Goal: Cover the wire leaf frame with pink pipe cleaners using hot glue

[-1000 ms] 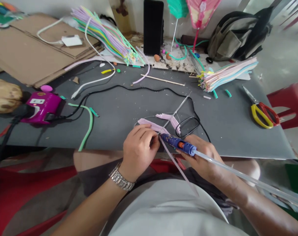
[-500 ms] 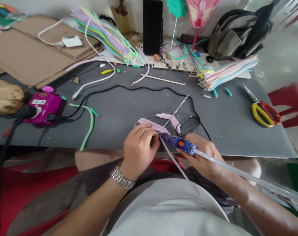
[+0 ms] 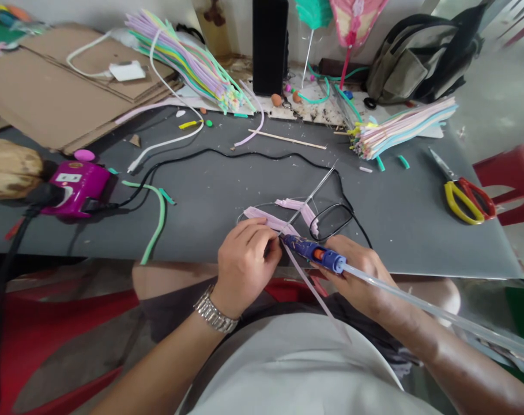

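Note:
My left hand (image 3: 248, 251) is closed in a pinch on a wire frame (image 3: 312, 193) partly wrapped with pink strips. A loose pink strip (image 3: 307, 282) hangs from the frame over the table's front edge. My right hand (image 3: 352, 265) is wrapped round a blue glue gun (image 3: 313, 252), whose nozzle meets the frame beside my left fingertips. A long clear glue stick (image 3: 400, 294) comes out of the gun's back end. The exact contact at the nozzle is too small to make out.
A purple power socket (image 3: 75, 187) stands at the left, with a black cable (image 3: 253, 153) running across the table. Scissors (image 3: 464, 199) lie at the right. Behind are bundles of coloured strips (image 3: 192, 63) (image 3: 404, 129), a phone (image 3: 270, 46), cardboard (image 3: 49, 92) and a bag (image 3: 417, 57).

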The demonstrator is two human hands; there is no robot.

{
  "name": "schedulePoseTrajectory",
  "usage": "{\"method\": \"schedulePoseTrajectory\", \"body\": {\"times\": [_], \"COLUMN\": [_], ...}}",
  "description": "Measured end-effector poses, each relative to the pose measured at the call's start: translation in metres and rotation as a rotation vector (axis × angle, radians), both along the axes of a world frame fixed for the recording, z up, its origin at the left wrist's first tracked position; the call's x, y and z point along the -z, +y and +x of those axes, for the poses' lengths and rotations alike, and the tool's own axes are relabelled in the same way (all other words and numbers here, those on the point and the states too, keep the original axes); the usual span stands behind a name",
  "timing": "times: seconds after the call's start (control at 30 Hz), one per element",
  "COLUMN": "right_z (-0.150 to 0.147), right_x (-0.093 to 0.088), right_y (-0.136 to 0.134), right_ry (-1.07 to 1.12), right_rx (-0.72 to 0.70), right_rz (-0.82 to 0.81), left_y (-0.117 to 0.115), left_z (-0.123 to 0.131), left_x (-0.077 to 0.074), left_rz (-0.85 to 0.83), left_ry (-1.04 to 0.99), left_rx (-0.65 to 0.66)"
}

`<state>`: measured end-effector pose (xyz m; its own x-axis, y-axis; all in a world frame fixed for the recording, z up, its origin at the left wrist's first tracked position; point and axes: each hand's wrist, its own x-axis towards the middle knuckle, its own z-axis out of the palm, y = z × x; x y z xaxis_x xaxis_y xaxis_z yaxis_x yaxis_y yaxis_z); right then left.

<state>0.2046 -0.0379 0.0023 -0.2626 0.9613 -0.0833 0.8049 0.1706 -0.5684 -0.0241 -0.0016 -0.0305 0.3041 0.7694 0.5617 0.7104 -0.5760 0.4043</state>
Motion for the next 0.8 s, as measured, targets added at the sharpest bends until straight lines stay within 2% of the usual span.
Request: {"method": "schedulePoseTrajectory", "body": {"times": [0.8], "right_z": [0.0018], "right_x": [0.0031], "right_y": [-0.0027], "right_ry": [-0.013], "right_rx": [-0.024], "right_rz": [0.11], "left_y": [-0.0002], "left_z": [0.0012], "left_x": [0.0014], "left_rz": [0.011], "left_ry": [-0.002], "left_rx": [-0.014]}}
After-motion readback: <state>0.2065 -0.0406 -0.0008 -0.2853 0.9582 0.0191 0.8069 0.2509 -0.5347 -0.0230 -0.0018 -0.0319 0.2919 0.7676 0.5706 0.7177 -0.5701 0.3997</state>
